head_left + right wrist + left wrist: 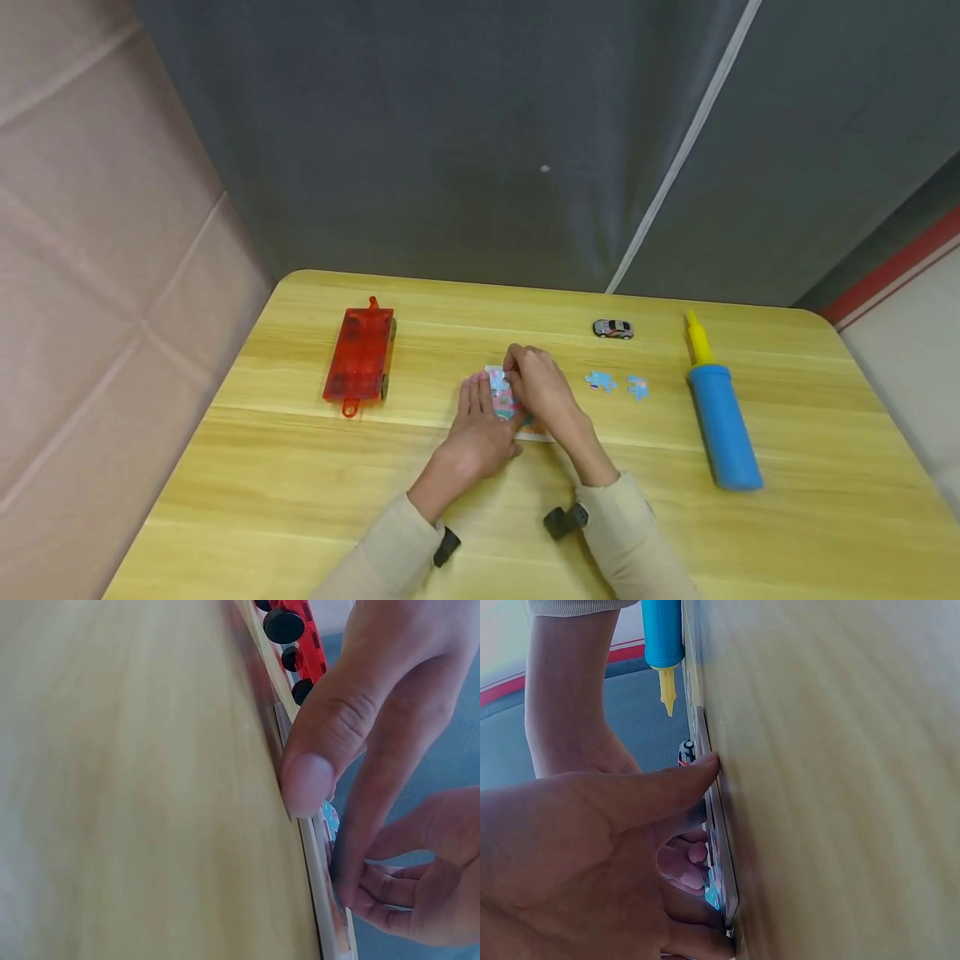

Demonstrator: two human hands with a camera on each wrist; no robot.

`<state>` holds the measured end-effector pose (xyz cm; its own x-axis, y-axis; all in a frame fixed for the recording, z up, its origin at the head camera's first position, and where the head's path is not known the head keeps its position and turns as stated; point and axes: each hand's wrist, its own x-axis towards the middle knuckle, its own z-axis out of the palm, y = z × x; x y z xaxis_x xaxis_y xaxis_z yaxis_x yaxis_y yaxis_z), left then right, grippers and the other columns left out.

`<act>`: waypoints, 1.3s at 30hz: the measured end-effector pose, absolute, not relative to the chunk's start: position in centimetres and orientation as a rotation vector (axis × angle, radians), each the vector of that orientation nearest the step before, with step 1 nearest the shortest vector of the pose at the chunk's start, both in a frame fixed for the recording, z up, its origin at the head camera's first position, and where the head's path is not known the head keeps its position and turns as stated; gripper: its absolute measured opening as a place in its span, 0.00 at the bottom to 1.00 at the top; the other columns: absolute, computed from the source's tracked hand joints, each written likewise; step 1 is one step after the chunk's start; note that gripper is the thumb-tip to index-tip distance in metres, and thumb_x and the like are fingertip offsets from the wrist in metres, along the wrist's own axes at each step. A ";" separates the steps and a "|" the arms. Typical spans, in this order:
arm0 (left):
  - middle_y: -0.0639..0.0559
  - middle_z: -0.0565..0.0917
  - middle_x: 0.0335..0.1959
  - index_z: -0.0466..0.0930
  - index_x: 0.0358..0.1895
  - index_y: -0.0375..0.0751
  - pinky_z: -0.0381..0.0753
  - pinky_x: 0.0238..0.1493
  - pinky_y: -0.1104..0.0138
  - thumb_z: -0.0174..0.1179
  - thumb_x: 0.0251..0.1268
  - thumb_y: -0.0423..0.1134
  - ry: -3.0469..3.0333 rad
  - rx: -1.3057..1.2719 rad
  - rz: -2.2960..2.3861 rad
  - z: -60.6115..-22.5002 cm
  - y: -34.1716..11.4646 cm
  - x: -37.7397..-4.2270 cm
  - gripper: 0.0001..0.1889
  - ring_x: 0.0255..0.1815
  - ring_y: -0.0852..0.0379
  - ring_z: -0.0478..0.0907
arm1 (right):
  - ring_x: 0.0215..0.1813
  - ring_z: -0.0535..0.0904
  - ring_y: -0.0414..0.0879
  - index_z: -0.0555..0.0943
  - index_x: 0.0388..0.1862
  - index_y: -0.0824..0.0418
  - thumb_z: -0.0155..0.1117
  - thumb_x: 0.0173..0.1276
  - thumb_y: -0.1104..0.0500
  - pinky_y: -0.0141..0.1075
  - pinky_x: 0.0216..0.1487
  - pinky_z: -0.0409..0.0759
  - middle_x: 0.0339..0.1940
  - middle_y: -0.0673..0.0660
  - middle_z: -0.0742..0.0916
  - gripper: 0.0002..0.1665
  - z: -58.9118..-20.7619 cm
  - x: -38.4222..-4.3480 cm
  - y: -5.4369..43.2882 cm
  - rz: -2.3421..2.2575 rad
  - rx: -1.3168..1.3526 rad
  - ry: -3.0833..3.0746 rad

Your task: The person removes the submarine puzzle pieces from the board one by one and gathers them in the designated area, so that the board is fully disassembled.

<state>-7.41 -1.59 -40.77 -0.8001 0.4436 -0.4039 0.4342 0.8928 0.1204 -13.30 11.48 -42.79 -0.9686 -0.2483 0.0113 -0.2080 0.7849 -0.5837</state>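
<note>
Pastel puzzle (500, 393) lay mid-frame, partly assembled, I judged | left hand (482, 444) touched it, fingers straight | right hand (545, 390) curled over it, hold unclear | two loose pieces (601, 382) remained, centre-right

Puzzle board (501, 400) on table (285, 508), wheeled toy (360, 354) left, loose pieces (601, 382) right, toy car (612, 329) behind them, pump (725, 429) far right

Puzzle (501, 395): smooth printed card, by its look
Loose pieces (601, 381), right of the puzzle: same smooth printed card look
Trailer (358, 354), left of the puzzle: translucent, glossy plastic
Toy car (613, 329), beyond the puzzle: shiny, metallic-looking
Pump (723, 429), right of the puzzle: smooth plastic
Tabletop (285, 500), under the puzzle: smooth wood grain
</note>
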 end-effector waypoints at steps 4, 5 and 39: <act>0.18 0.48 0.86 0.61 0.89 0.61 0.45 0.91 0.41 0.57 0.86 0.56 2.627 0.637 0.057 -41.1 -1.6 -7.5 0.34 0.92 0.29 0.42 | 0.33 0.80 0.46 0.85 0.40 0.67 0.68 0.76 0.74 0.37 0.36 0.82 0.33 0.59 0.86 0.05 -42.7 -13.2 11.5 -0.958 -0.382 2.909; 0.18 0.47 0.86 0.60 0.89 0.62 0.44 0.91 0.41 0.57 0.86 0.56 2.627 0.637 0.071 -41.5 -1.6 -7.6 0.35 0.92 0.29 0.41 | 0.33 0.80 0.46 0.85 0.40 0.67 0.68 0.76 0.74 0.37 0.36 0.83 0.34 0.59 0.87 0.05 -42.7 -13.3 11.5 -0.966 -0.379 2.908; 0.17 0.44 0.86 0.53 0.90 0.69 0.40 0.90 0.39 0.55 0.86 0.59 2.629 0.646 0.079 -43.7 -1.8 -8.1 0.37 0.92 0.28 0.36 | 0.29 0.85 0.50 0.81 0.39 0.67 0.67 0.79 0.71 0.31 0.32 0.79 0.29 0.62 0.88 0.05 -41.8 -14.2 15.2 -1.267 -0.282 2.727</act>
<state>-8.10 -1.82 -43.73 -0.7990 0.4542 -0.3941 0.4297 0.8897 0.1542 -14.25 15.17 -41.83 -0.9753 -0.2187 -0.0316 -0.1168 0.6317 -0.7664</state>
